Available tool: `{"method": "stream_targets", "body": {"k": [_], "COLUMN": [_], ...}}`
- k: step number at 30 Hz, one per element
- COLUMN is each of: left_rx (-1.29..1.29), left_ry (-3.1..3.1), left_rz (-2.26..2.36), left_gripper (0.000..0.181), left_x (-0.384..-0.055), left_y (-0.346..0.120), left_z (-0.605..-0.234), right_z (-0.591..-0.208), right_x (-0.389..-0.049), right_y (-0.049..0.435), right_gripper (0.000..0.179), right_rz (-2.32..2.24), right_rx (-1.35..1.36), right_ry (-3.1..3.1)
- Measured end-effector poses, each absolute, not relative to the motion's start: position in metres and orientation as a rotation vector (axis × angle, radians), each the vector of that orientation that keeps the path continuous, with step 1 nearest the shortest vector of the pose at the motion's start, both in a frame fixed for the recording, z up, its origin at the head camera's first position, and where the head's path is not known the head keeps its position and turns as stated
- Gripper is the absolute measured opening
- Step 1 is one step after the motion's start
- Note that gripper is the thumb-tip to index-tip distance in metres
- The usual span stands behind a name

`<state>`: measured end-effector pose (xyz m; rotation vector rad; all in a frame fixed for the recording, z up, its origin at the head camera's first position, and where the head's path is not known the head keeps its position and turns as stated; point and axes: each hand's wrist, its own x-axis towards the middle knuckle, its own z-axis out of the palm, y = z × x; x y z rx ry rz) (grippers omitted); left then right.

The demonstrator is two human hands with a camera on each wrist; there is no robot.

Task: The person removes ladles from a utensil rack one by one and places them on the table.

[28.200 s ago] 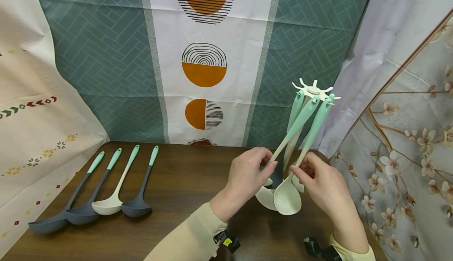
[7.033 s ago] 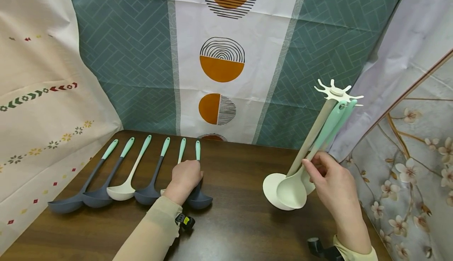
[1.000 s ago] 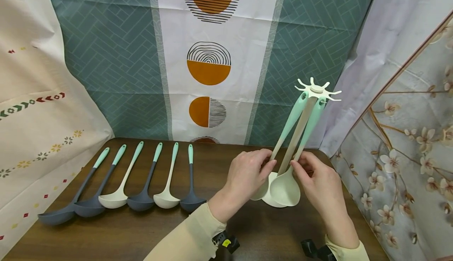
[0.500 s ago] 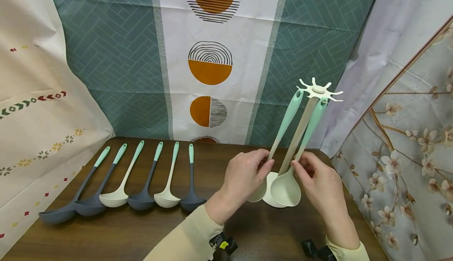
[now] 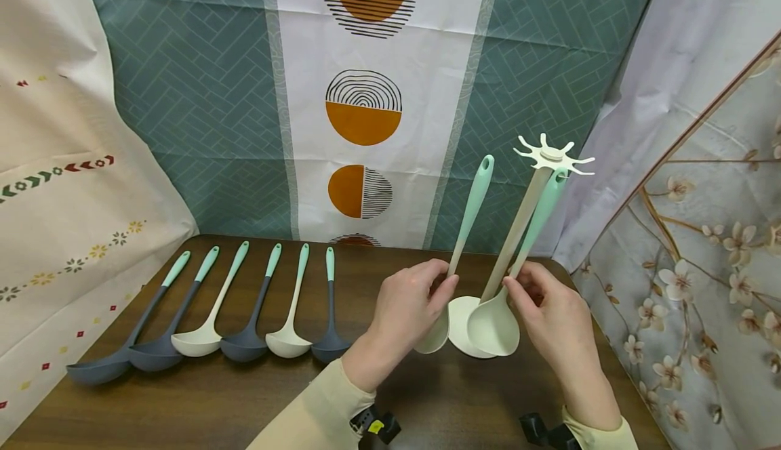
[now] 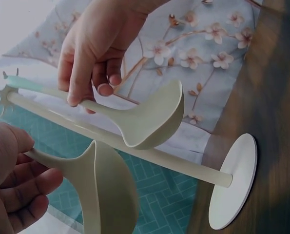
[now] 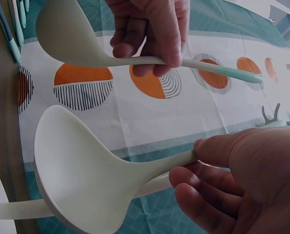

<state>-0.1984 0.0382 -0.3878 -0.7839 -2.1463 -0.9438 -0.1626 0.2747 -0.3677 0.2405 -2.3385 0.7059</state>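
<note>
My left hand [image 5: 409, 306] pinches a cream ladle with a mint handle [image 5: 473, 196] by its stem; its top end is apart from the cream rack [image 5: 516, 238]. In the right wrist view that ladle's bowl [image 7: 69, 36] is left of the fingers. My right hand [image 5: 554, 318] pinches a second cream ladle [image 5: 493, 326] low on the stem, just above the bowl. This one's mint handle reaches up to the rack's hooks; whether it still hangs there I cannot tell. In the left wrist view, the rack's round base [image 6: 235, 180] stands on the table.
Several ladles lie in a row on the left of the brown wooden table [image 5: 256, 409], handles pointing back: dark grey ones [image 5: 244, 347] and cream ones [image 5: 288, 343]. A patterned cloth [image 5: 366, 131] hangs behind, and a flowered cloth [image 5: 689, 287] on the right.
Over the last second my left hand drew its ladle leftward off the rack's hook; my right hand stayed put. Since the oldest frame, the row on the left has gained a cream and a dark ladle.
</note>
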Motion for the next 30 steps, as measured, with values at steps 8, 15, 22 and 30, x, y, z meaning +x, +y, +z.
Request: {"method": "stream_targets", "body": {"k": [8,15,22,30], "left_rx": [-0.757,-0.711,-0.668,-0.611], "left_ry": [-2.186,-2.223,-2.265,-2.343], "left_rz": [-0.98,-0.972,-0.952,-0.892], "left_gripper": [0.008,0.009,0.009,0.01], "left_x": [-0.199,-0.204,-0.206,-0.212], "left_y": [0.031,0.023,0.015,0.008], "left_z": [-0.393,-0.397,-0.4,-0.406], "right_z": [-0.368,-0.369,-0.369,-0.369], "right_x": [-0.162,-0.163,-0.163,-0.163], "right_y": [0.274,0.276,0.275,0.275], "right_gripper": [0.01,0.012,0.012,0.011], "right_rz": [0.721,0.728,0.726,0.722], "right_rx": [0.237,0.241,0.248,0.246], "right_ry": [-2.338,-2.339,-2.334,-2.334]}}
